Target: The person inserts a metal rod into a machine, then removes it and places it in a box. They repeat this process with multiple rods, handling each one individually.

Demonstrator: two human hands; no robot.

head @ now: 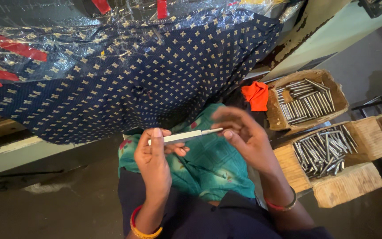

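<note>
Fingers of my left hand [153,155] are clamped around a slim grey metal rod [184,136], thumb laid along its near side, so the rod lies almost level across the middle of the head view with its thinner tip pointing toward three o'clock. My right hand [244,137] sits just past that tip; its fingers [226,116] are curled loosely and slightly apart, and the thumb is touching or nearly touching the rod's narrow end, though I cannot tell whether it truly pinches it. Both wrists carry bangles, red and yellow on the left, red on the right.

Under my hands, toward six o'clock, lies a teal patterned cloth [208,163] over my lap. From nine to twelve o'clock hangs a dark blue fabric with small cream motifs [155,75], partly under a crinkled clear plastic sheet [89,31] with red strips showing through.

At two o'clock stands an open cardboard box [339,95] holding many silvery rods [306,102]. Just below it, at three o'clock, a second cardboard box [350,183] holds another heap of similar rods [323,150]. An orange rag [256,95] lies just beside the upper box, on its nine o'clock side. Grey concrete floor [58,208] fills the seven o'clock corner.
</note>
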